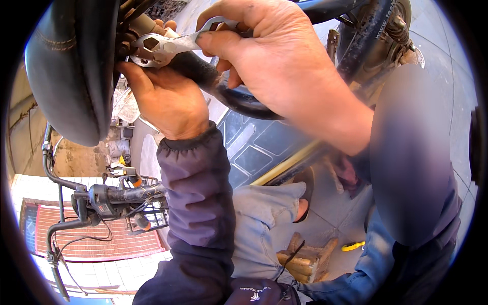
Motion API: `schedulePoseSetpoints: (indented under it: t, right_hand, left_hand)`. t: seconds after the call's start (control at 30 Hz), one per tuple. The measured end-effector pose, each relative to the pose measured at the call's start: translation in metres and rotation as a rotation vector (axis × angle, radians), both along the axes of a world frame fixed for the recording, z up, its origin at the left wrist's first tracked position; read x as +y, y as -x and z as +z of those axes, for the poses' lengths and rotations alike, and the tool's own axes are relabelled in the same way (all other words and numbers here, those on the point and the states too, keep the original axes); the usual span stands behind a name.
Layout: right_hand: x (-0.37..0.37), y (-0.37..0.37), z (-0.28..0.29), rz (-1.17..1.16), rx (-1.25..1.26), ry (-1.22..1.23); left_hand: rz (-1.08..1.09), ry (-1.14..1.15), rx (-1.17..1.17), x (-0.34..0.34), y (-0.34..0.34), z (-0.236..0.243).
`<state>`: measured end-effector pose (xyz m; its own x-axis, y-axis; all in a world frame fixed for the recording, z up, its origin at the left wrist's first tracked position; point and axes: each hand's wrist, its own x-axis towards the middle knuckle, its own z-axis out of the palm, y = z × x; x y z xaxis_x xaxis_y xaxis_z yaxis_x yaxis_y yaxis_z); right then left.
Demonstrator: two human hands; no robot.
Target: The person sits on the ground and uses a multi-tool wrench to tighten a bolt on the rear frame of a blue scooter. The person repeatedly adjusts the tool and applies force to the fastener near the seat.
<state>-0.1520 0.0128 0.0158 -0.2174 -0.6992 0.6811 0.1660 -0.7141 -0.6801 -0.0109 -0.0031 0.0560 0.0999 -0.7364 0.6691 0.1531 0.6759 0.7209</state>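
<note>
My right hand (279, 61) pinches one end of a silver wrench (170, 47) between thumb and fingers. The wrench's wide head, with a hexagonal opening, lies against a bolt (125, 48) beside a black padded seat (73, 81). Just below that head is my left hand (170, 99), its thumb near the bolt and its fingers curled up behind the wrench. Fingertips show beyond the wrench, but what they grip is hidden. A thick black frame tube (244, 99) curves behind both hands.
Handlebars (114, 201) with cables stand at lower left. Beyond my arms lies a grey ribbed footboard (254, 140) with a yellow edge. A wheel (378, 43) is at upper right. On the tiled floor are a wooden stool (307, 262) and a yellow-handled tool (352, 246).
</note>
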Motion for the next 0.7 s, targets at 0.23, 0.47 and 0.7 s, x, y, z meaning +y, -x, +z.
schedulePoseSetpoints:
  t: [0.23, 0.47, 0.7]
  right_hand:
    - [0.002, 0.005, 0.005, 0.03, 0.043, -0.028]
    - [0.006, 0.016, 0.014, 0.12, 0.08, -0.082]
    - [0.002, 0.005, 0.01, 0.055, 0.04, -0.082]
  left_hand:
    - [-0.055, 0.028, -0.072, -0.008, -0.012, -0.011]
    - [0.135, 0.026, -0.239, 0.003, -0.017, -0.018]
    - [0.219, 0.065, -0.267, -0.002, -0.01, -0.021]
